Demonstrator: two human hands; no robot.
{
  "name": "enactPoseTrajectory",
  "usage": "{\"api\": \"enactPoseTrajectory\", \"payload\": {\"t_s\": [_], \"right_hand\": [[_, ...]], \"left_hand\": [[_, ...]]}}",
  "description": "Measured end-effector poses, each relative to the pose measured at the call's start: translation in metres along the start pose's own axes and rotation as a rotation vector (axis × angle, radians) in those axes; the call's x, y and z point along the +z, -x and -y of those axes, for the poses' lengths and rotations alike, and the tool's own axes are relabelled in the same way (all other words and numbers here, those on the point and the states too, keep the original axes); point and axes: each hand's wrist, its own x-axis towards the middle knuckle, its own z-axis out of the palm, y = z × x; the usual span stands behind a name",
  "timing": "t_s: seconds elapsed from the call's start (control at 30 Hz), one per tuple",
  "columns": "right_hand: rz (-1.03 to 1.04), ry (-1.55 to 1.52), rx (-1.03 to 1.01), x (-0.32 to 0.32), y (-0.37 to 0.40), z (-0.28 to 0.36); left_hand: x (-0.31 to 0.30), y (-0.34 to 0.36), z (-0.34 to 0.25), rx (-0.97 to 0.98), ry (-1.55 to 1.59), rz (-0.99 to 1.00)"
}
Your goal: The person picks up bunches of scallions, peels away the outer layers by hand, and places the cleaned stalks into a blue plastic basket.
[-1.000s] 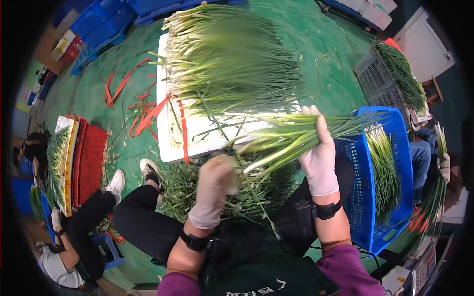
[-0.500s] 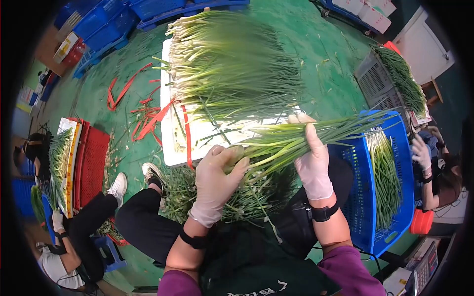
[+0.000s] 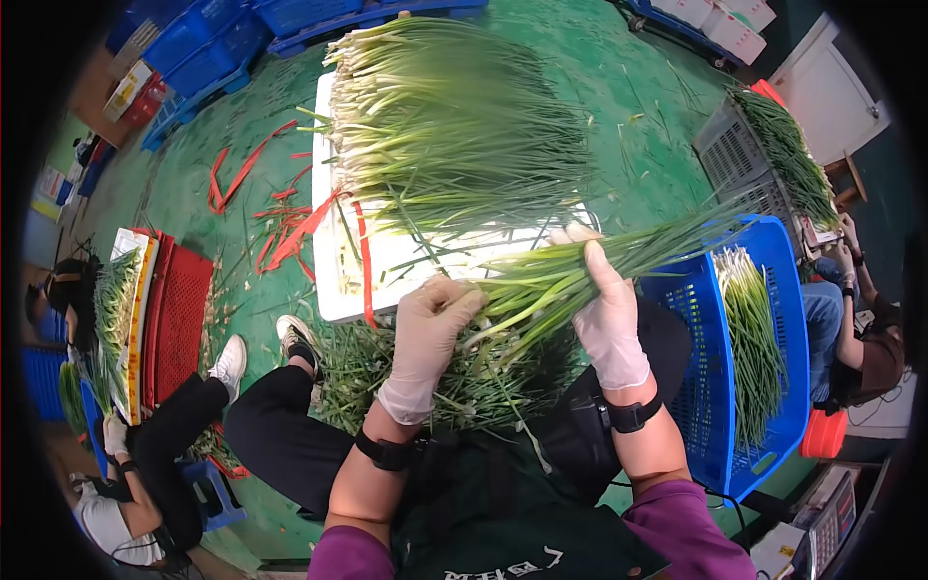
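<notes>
Right fingers (image 3: 601, 266) are wrapped snugly round a bunch of green onions (image 3: 532, 282), left fingers (image 3: 462, 304) pinched together on its pale ends. Bigger pile (image 3: 454, 126) sits past both on a white box (image 3: 338, 285), blue basket (image 3: 717, 387) off to the right.

The long onions (image 3: 553, 278) near the middle are green with pale ends. The pile (image 3: 454, 116) at 12 o'clock is green and white, on a white worktop (image 3: 334, 282). The floor (image 3: 619, 135) is green, ribbons (image 3: 302, 237) near 10 red, the basket (image 3: 791, 324) at 3 blue with little holes, sleeves (image 3: 677, 527) at 5 and 7 purple.
</notes>
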Motion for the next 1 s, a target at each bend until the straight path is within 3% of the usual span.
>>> {"api": "enactPoseTrajectory", "payload": {"t_s": [0.1, 0.23, 0.3, 0.37, 0.43, 0.5, 0.57, 0.63, 0.77, 0.83, 0.9, 0.97, 1.0], "right_hand": [[-0.037, -0.057, -0.018, -0.007, -0.008, 0.003], [-0.157, -0.182, -0.041, -0.013, -0.013, 0.012], [-0.185, -0.235, -0.008, -0.012, -0.014, 0.016], [-0.14, -0.271, 0.039, -0.016, -0.013, 0.015], [-0.103, -0.264, 0.081, -0.016, -0.011, 0.01], [-0.094, -0.26, 0.113, -0.012, -0.011, 0.005], [-0.029, -0.271, 0.133, -0.02, -0.014, -0.001], [-0.059, -0.299, 0.129, -0.016, -0.014, 0.0], [-0.219, -0.368, 0.021, -0.006, -0.018, 0.011], [-0.136, -0.343, -0.035, -0.031, -0.021, 0.016], [-0.21, -0.346, -0.066, -0.023, -0.017, 0.024], [-0.223, -0.34, -0.057, -0.027, -0.017, 0.024], [-0.224, -0.336, -0.046, -0.027, -0.016, 0.022]], "left_hand": [[-0.009, 0.005, -0.004, -0.043, 0.191, -0.033], [-0.057, 0.0, 0.02, 0.181, 0.026, -0.453], [-0.101, -0.006, 0.057, 0.113, 0.503, -0.49], [-0.097, -0.006, 0.06, 0.035, 0.436, -0.365], [-0.058, 0.008, 0.022, -0.104, 0.286, -0.167], [-0.023, 0.016, -0.006, -0.108, 0.185, 0.0], [-0.015, 0.013, 0.005, -0.14, 0.151, 0.136], [-0.005, 0.011, 0.008, -0.067, 0.155, 0.094], [-0.035, 0.008, 0.019, 0.013, 0.459, -0.384], [-0.088, -0.006, 0.041, 0.272, 0.715, -0.693], [-0.124, 0.004, 0.034, 0.287, 0.705, -0.982], [-0.117, 0.011, 0.013, 0.357, 0.399, -1.022], [-0.112, 0.012, 0.013, 0.471, -0.131, -0.897]]}}
